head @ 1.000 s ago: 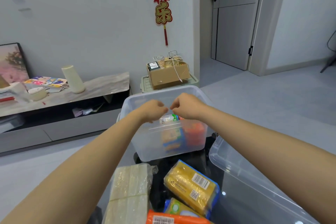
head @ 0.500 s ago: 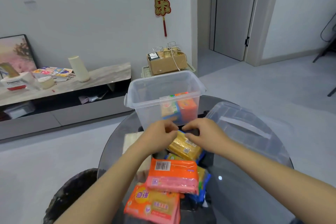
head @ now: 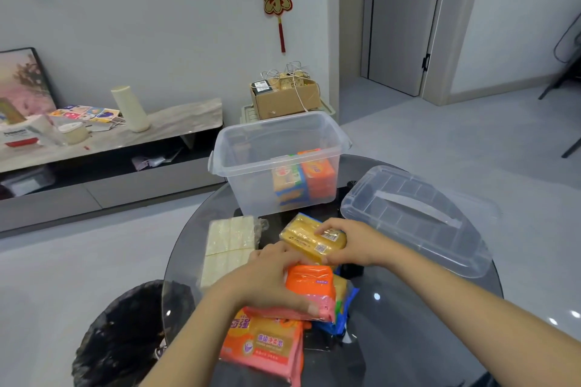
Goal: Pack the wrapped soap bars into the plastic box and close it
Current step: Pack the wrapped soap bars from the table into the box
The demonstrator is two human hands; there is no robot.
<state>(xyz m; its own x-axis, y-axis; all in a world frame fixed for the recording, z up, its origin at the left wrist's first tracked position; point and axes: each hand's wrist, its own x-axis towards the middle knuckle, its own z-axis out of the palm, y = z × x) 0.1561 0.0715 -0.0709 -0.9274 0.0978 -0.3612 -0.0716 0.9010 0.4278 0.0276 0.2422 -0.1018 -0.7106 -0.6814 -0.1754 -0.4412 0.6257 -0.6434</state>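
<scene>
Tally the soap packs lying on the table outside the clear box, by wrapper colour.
Orange packs: 2
Yellow pack, gripped by the right hand: 1
Yellow-and-blue pack, partly hidden: 1
Cream pack: 1
Total: 5 visible; more may lie hidden underneath.

blue pack (head: 345, 308) mostly buried, label unreadable
</scene>
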